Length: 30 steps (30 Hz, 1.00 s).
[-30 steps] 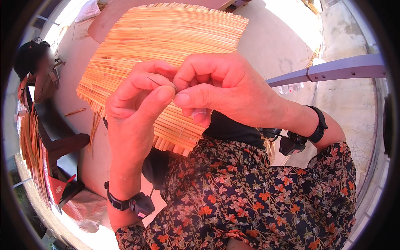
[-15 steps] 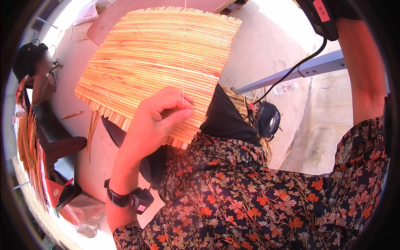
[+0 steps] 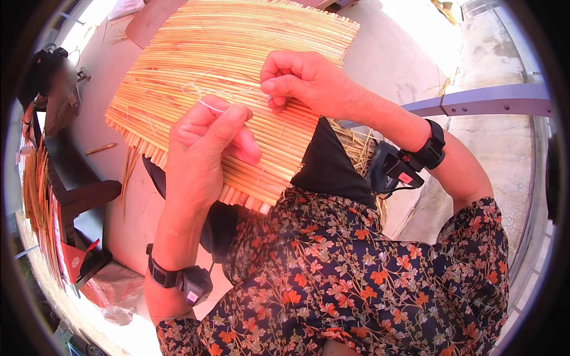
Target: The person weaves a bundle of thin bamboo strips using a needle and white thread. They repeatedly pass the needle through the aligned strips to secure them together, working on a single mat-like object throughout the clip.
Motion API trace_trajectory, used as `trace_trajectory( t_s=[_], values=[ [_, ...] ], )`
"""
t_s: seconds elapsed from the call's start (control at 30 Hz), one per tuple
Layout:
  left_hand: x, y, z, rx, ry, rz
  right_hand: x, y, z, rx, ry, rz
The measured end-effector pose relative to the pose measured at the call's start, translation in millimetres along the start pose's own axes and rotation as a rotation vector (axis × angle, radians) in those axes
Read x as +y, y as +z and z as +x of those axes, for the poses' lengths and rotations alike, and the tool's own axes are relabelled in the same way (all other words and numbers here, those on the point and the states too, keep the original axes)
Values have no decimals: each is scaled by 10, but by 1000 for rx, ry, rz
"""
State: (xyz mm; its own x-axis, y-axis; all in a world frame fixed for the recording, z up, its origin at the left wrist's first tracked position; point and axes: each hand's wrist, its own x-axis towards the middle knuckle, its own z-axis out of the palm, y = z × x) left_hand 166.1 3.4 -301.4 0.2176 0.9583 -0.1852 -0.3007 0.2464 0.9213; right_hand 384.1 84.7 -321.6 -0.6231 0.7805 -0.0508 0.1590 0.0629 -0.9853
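Note:
A mat of pale straw stalks (image 3: 196, 71), laid side by side, slopes across my lap. My left hand (image 3: 205, 142) is over its near part, thumb and forefinger pinched on a thin white thread (image 3: 209, 107). The thread makes a loose loop on the mat beyond that hand. My right hand (image 3: 309, 83) is above the mat's right side, fingers curled in a pinch, and fine strands of thread run to its fingertips. Whether a needle is in it is too small to tell. The two hands are close together but apart.
Loose straw (image 3: 359, 145) lies by my right leg, and a bundle of stalks (image 3: 37, 190) stands at the left by a dark wooden chair (image 3: 89, 199). A blue-grey metal bar (image 3: 475, 102) crosses at the right. Another person (image 3: 56, 83) is at the far left.
My right arm has come down from raised at the upper right, bringing the hand over the mat. The thread, taut and upright before, now lies slack in a loop. My left hand moved slightly left.

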Motion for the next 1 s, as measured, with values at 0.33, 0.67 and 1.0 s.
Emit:
trace_trajectory(
  t_s=[0.33, 0.67, 1.0],
  values=[
    [353, -687, -401, 622, 231, 1025, 27, 17, -70, 62, 6, 286],
    [-327, -133, -828, 19, 883, 1587, -283, 53, -204, 19, 64, 6],
    [-343, -121, -590, -20, 788, 1513, -540, -3, -530, -298, -362, -607]
  ],
)
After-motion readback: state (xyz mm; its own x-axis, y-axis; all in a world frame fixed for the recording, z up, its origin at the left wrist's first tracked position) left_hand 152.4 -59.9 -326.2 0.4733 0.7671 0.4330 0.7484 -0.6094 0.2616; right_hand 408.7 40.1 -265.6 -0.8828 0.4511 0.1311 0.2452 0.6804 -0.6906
